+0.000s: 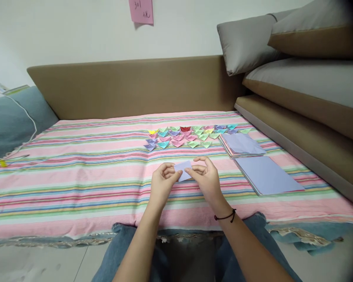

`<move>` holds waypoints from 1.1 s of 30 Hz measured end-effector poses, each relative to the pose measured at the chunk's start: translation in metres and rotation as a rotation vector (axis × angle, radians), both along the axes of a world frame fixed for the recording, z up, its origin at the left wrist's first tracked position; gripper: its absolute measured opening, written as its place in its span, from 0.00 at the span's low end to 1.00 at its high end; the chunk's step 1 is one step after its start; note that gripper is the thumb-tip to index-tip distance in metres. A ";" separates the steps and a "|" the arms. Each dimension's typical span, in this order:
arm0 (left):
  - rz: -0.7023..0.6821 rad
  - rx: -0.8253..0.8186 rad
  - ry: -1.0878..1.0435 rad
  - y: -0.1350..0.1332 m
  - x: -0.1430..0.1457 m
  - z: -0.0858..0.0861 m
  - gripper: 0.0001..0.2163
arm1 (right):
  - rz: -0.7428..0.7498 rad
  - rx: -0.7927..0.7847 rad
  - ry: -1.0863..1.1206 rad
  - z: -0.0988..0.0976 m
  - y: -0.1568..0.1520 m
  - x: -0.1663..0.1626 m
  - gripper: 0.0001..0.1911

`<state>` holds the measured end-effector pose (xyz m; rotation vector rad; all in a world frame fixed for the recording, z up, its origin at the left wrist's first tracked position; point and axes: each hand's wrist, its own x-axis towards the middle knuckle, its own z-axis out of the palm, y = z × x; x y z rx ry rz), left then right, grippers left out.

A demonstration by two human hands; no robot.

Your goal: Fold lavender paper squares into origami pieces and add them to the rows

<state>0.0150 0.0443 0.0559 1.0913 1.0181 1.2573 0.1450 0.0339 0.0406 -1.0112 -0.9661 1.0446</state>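
A small lavender square of paper (183, 170) is held up just above the striped cloth. My left hand (165, 178) pinches its left side between thumb and fingers. On the opposite side, my right hand (205, 176) grips it the same way, its index finger raised. Beyond my hands stand several rows of small folded paper boats (178, 143) in many colours. To the right lie a stack of purple paper sheets (269, 175) and, behind it, a looser stack of coloured paper (242, 144) with a purple sheet on top.
A pink striped cloth (76, 176) covers the seat in front of me. Grey and brown cushions (308, 82) are piled at the right, and a brown backrest (135, 88) runs along the wall. A white cable (29, 116) trails at the left. A pink note (141, 11) hangs above.
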 end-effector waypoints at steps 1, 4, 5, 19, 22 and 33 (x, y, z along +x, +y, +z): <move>-0.027 0.010 0.019 0.000 0.000 0.000 0.15 | -0.002 0.025 -0.033 0.001 0.000 0.001 0.14; -0.071 0.011 0.047 0.002 -0.003 0.001 0.16 | 0.031 0.078 -0.139 0.003 0.000 0.005 0.06; -0.075 0.009 0.048 0.002 -0.004 0.001 0.16 | 0.052 0.078 -0.158 0.003 0.000 0.006 0.06; -0.087 0.036 0.053 0.001 -0.009 0.001 0.12 | 0.153 0.027 -0.107 -0.001 0.000 0.010 0.14; -0.153 0.002 0.040 -0.001 -0.009 0.005 0.12 | 0.167 -0.057 -0.027 0.000 -0.002 0.013 0.21; -0.164 0.071 0.067 0.004 -0.008 0.001 0.11 | 0.148 -0.136 0.097 0.002 -0.004 0.016 0.26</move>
